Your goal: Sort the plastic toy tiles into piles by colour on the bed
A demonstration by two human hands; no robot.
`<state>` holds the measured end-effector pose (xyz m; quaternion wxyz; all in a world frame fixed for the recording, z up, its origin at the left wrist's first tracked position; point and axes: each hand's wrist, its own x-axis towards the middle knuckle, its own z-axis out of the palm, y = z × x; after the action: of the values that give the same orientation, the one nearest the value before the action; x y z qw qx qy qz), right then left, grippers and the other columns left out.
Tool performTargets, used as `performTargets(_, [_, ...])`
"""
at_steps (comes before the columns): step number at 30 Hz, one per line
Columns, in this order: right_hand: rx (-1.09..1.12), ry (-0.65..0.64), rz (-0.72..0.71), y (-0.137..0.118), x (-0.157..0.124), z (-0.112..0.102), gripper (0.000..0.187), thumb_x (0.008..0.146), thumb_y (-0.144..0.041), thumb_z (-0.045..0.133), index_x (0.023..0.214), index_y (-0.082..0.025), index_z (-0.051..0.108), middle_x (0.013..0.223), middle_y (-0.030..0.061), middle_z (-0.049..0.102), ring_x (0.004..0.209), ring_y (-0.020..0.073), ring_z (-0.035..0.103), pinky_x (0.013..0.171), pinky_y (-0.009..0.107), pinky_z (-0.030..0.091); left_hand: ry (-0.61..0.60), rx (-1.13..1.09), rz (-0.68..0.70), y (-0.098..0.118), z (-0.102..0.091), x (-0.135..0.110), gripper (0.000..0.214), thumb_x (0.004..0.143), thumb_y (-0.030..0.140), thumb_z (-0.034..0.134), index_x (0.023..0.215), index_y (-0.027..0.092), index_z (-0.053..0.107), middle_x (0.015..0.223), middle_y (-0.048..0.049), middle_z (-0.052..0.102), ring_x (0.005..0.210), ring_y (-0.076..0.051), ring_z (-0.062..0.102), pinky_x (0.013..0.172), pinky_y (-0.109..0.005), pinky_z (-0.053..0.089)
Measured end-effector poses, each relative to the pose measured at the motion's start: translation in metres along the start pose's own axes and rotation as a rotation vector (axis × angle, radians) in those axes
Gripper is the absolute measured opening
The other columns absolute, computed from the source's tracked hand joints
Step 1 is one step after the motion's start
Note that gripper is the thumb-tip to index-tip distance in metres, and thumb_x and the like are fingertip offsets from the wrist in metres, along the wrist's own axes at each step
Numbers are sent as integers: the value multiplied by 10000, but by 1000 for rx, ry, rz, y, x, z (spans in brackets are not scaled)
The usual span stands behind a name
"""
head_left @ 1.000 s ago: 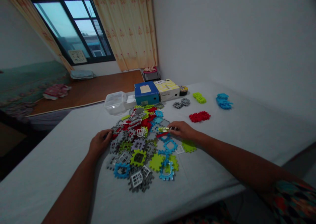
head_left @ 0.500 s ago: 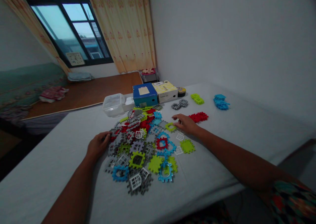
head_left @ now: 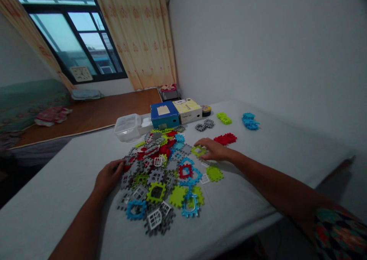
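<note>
My right hand (head_left: 213,149) holds a lime-green square frame (head_left: 197,150), a toothed plastic interlocking piece, between thumb and fingers at the pile's right edge. Against the pile's left side rests my left hand (head_left: 109,175), its fingers loosely bent with a gap by the thumb. Its fingertips are beside a red piece (head_left: 126,168); any grip is not visible. Between the hands spreads a mixed heap of grey, red, blue and lime interlocking pieces (head_left: 156,176). A red square frame (head_left: 185,171) and a solid lime square (head_left: 214,173) lie nearer my right hand.
Sorted by colour beyond the right hand are red pieces (head_left: 225,138), grey pieces (head_left: 205,125), lime pieces (head_left: 224,118) and blue pieces (head_left: 250,121). At the back stand a clear plastic tub (head_left: 128,127), a blue box (head_left: 164,114), a yellow-white box (head_left: 187,111) and a round tin (head_left: 206,111).
My right hand has closed around the lime-green frame and drawn it slightly right, away from the heap. My left hand stays at the heap's left side. The view has shifted a little.
</note>
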<state>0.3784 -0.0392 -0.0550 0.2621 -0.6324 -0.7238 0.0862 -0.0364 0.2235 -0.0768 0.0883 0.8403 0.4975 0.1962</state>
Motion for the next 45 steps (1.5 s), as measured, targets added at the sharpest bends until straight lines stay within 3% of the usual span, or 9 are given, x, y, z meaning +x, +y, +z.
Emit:
performTargets(5, [-26, 48, 141, 16, 8, -75, 501, 770, -432, 776, 1218, -241, 656, 1227, 87, 657, 931, 208, 660, 862, 365, 542, -10, -3, 0, -6, 3, 2, 533, 847, 502, 418, 1125, 181, 740, 1154, -115, 749, 1029, -286, 696, 863, -359, 537])
performTargets(10, [-182, 467, 485, 104, 13, -126, 486, 754, -326, 761, 1217, -220, 661, 1168, 89, 690, 947, 235, 659, 845, 374, 552, -3, 14, -9, -5, 4, 2, 539, 843, 515, 417, 1120, 188, 743, 1150, -114, 750, 1040, -289, 695, 856, -359, 539])
performTargets(13, [-214, 641, 670, 154, 11, -122, 549, 715, -262, 746, 1248, -194, 635, 1177, 110, 687, 978, 257, 655, 855, 389, 548, 8, -1, -15, -4, 4, 1, 541, 837, 523, 416, 1106, 192, 749, 1150, -105, 751, 1045, -279, 694, 885, -351, 534])
performTargets(18, [-221, 628, 820, 196, 13, -86, 548, 685, -215, 717, 1225, -177, 632, 1181, 125, 689, 1053, 288, 649, 942, 410, 507, 24, -57, -10, -8, 5, 2, 517, 824, 525, 430, 1062, 200, 753, 1141, -94, 756, 1060, -267, 691, 913, -341, 527])
performTargets(27, [-252, 594, 708, 174, 11, -72, 550, 789, -356, 669, 1304, -178, 599, 1215, 154, 666, 1100, 308, 592, 986, 459, 461, 28, -73, -29, -16, 8, 6, 535, 803, 556, 437, 1047, 209, 763, 1111, -88, 765, 1015, -277, 703, 911, -360, 538])
performTargets(33, [-166, 133, 291, 94, 38, -78, 441, 864, -415, 618, 1249, -202, 640, 1068, 106, 720, 951, 254, 632, 860, 396, 510, 27, -75, 11, -12, 5, 4, 540, 805, 567, 438, 1035, 203, 765, 1119, -96, 762, 1026, -282, 701, 945, -368, 531])
performTargets(36, [-119, 15, 228, 58, 50, -61, 382, 816, -389, 694, 1163, -231, 688, 996, 58, 737, 871, 203, 654, 785, 309, 515, 24, -87, 13, -10, 4, 3, 518, 807, 546, 443, 1033, 207, 763, 1126, -92, 761, 1048, -279, 696, 949, -359, 529])
performTargets(42, [-40, -717, 63, -3, 49, -46, 405, 690, -247, 809, 1077, -178, 715, 976, 49, 741, 814, 160, 663, 694, 228, 461, 9, -110, -12, -6, 3, 0, 531, 804, 546, 449, 1064, 198, 754, 1137, -93, 757, 1051, -271, 694, 958, -348, 524])
performTargets(45, [-92, -857, 76, -23, 41, -48, 414, 659, -356, 847, 1001, -159, 726, 921, 44, 739, 772, 158, 653, 663, 232, 436, 12, -113, -15, -5, 2, -1, 524, 811, 538, 449, 1068, 198, 754, 1126, -92, 759, 1045, -269, 694, 952, -352, 526])
